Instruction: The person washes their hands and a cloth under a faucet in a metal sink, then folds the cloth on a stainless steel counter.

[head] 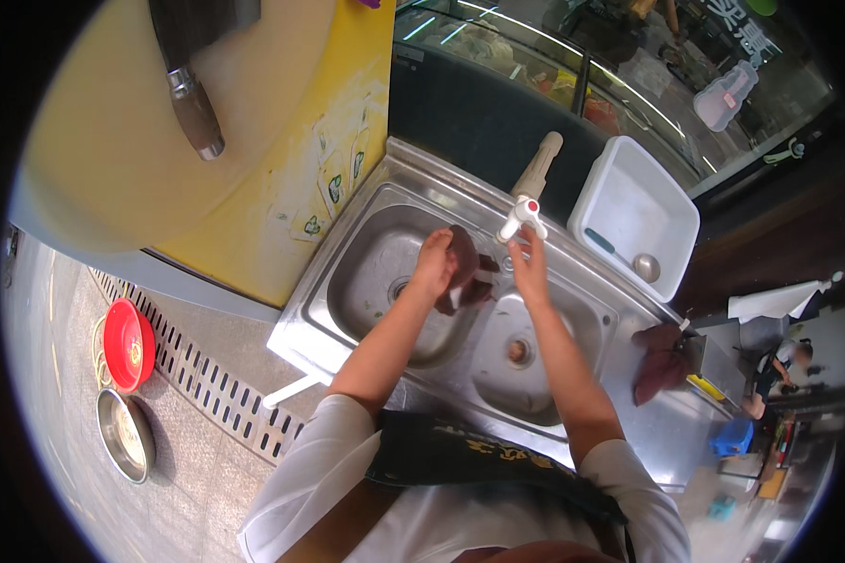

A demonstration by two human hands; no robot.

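Over the left basin (pixel 366 239) of a stainless steel double sink, my left hand (pixel 434 266) grips a dark reddish-brown cloth (pixel 464 264). The cloth hangs in loose folds towards the divider between the basins. My right hand (pixel 531 274) is raised to the white tap (pixel 512 222), its fingers at the lever handle and its thumb below. The handle partly hides those fingertips. Beneath my right forearm lies the right basin (pixel 496 390), with brownish matter at its drain (pixel 517 351).
A cleaver (pixel 196 112) rests on a round cutting board (pixel 267 77) at upper left. Right of the tap stands a white plastic tub (pixel 623 190). Another dark red cloth (pixel 653 369) lies on the sink's right side. A red basin (pixel 123 341) and metal bowl (pixel 123 440) sit near a floor grate (pixel 211 373).
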